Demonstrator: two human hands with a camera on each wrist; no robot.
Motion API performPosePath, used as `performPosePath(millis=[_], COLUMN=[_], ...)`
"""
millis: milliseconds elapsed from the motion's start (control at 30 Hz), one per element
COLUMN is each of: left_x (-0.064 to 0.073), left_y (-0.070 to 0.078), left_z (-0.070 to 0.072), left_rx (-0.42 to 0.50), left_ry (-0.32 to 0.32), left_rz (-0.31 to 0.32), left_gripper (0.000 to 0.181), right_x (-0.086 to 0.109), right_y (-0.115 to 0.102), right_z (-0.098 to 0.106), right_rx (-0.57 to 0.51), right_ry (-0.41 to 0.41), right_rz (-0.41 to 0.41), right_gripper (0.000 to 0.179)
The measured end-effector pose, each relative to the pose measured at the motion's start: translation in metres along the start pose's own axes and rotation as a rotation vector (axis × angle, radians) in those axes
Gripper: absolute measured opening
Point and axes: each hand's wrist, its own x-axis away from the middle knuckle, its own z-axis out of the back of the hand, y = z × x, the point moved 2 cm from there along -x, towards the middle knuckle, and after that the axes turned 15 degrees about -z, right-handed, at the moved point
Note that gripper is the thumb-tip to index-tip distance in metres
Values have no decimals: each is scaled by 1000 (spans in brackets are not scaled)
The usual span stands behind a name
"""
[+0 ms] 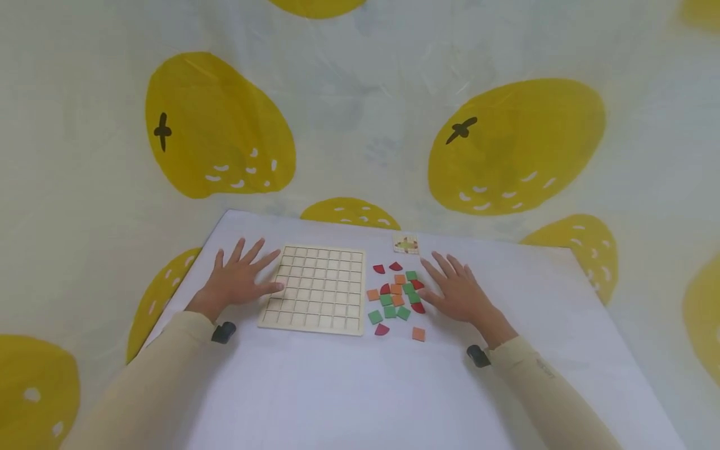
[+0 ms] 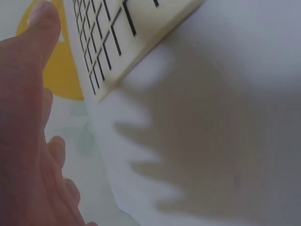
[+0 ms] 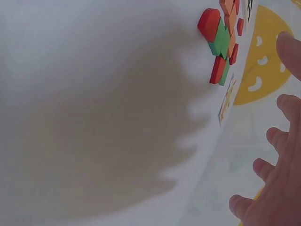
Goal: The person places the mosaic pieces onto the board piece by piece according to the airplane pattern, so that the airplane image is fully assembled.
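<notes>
A pale wooden grid board (image 1: 320,290) lies on the white table, its squares bare. My left hand (image 1: 239,278) hovers at the board's left edge with fingers spread, holding nothing; its thumb overlaps the edge in the head view. Right of the board lie loose tiles: green squares (image 1: 390,312), orange squares (image 1: 419,334) and red quarter-round pieces (image 1: 381,329). Beside them my right hand (image 1: 458,294) is held over the table, fingers spread and nothing in it. The right wrist view shows the hand (image 3: 280,174) apart from the red piece (image 3: 209,24) and its neighbours.
A small pattern card (image 1: 406,244) lies near the table's back edge, behind the tiles. The white tabletop (image 1: 337,394) stretches in front of the board. Behind the table hangs a pale cloth with yellow fruit prints (image 1: 219,125). Each wrist carries a small dark device (image 1: 224,332).
</notes>
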Motion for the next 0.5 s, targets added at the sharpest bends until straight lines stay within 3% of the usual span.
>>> performPosePath(millis=[500], left_x=[-2], left_y=[-20], left_z=[-13], left_rx=[-41], left_ry=[-3], left_rz=[-20], left_gripper=[91], right_x=[-3], right_y=[5], right_z=[-7], right_rx=[2], right_ry=[-15], right_rz=[-3], right_gripper=[82])
